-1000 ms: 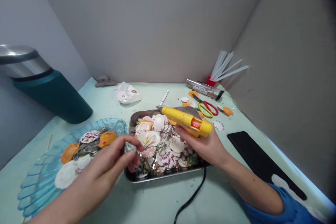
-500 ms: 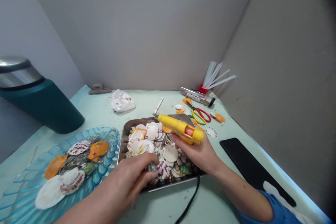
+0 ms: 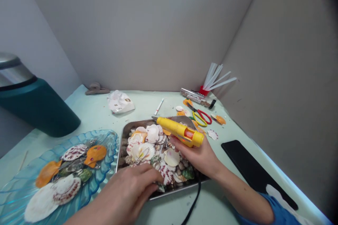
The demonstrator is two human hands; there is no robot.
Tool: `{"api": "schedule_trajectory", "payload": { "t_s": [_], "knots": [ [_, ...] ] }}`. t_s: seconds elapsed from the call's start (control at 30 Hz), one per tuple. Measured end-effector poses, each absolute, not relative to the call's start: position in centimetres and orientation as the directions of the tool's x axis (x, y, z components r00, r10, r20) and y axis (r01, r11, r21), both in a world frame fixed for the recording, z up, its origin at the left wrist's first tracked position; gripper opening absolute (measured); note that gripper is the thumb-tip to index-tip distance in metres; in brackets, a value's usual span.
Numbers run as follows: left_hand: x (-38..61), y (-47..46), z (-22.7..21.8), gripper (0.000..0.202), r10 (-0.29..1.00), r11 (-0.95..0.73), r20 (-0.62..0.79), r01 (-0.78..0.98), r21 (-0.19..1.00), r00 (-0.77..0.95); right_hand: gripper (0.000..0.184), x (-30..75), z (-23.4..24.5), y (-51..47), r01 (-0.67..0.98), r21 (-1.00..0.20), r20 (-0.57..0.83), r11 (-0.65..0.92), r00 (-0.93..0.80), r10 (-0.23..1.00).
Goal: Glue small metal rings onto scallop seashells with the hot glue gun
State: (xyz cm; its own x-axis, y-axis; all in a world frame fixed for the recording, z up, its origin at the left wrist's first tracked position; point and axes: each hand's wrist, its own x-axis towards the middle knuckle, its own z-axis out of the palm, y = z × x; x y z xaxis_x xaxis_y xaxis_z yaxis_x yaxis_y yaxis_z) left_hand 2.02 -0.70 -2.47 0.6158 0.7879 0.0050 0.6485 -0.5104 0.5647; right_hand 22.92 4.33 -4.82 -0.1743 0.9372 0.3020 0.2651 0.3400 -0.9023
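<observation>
My right hand (image 3: 202, 156) is wrapped round a yellow hot glue gun (image 3: 179, 130), its nozzle pointing left above a metal tray (image 3: 124, 133) and its small red light showing. A black cord hangs below that hand. The tray is full of seashells (image 3: 153, 133): white scallops, purple-speckled ones and small snail shells. My left hand (image 3: 137, 184) reaches over the tray's front left part, fingertips drawn together low among the shells. A small greyish shell shows by the fingertips; whether they grip it is partly hidden.
Left is a blue shell-shaped dish (image 3: 105, 172) with shells in it, and behind it a teal bottle (image 3: 44, 109). Scissors (image 3: 200, 116), a marker (image 3: 158, 107), a white crumpled packet (image 3: 120, 102), glue sticks (image 3: 215, 75) and a clear tube (image 3: 196, 97) lie behind. A black slab (image 3: 253, 168) is at right.
My left hand has moved slightly right and down, to the tray's front edge, and its fingers have come closer together. The glue gun stays in my right hand. The view has shifted a little.
</observation>
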Motion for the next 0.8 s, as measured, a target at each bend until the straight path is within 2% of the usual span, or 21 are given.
{"api": "schedule_trajectory", "payload": {
  "t_s": [0.1,0.23,0.4,0.5,0.67,0.8],
  "knots": [
    [2.1,-0.4,-2.3,0.024,0.805,-0.490,-0.030,0.694,0.528,0.592,0.016,22.9,-4.9,4.3,0.267,-0.906,0.291,0.327,-0.166,0.942],
    [2.5,0.1,-2.6,0.026,0.864,-0.446,-0.002,0.770,0.457,0.503,0.014,23.0,-5.0,4.3,0.261,-0.911,0.283,0.321,-0.173,0.943],
    [2.9,0.3,-3.1,0.033,0.858,-0.458,-0.056,0.808,0.369,0.511,0.014,23.0,-5.1,4.2,0.237,-0.912,0.296,0.335,-0.183,0.937],
    [2.7,0.1,-2.5,0.031,0.860,-0.451,-0.098,0.835,0.316,0.502,0.016,23.0,-5.2,4.1,0.227,-0.915,0.301,0.334,-0.170,0.938],
    [2.3,0.0,-1.3,0.017,0.818,-0.468,-0.206,0.830,0.303,0.537,0.014,23.0,-5.3,4.1,0.220,-0.917,0.302,0.333,-0.163,0.939],
    [3.6,0.8,-1.5,0.021,0.839,-0.500,-0.114,0.837,0.221,0.532,0.015,23.0,-5.3,4.1,0.208,-0.917,0.311,0.340,-0.159,0.937]
  ]
}}
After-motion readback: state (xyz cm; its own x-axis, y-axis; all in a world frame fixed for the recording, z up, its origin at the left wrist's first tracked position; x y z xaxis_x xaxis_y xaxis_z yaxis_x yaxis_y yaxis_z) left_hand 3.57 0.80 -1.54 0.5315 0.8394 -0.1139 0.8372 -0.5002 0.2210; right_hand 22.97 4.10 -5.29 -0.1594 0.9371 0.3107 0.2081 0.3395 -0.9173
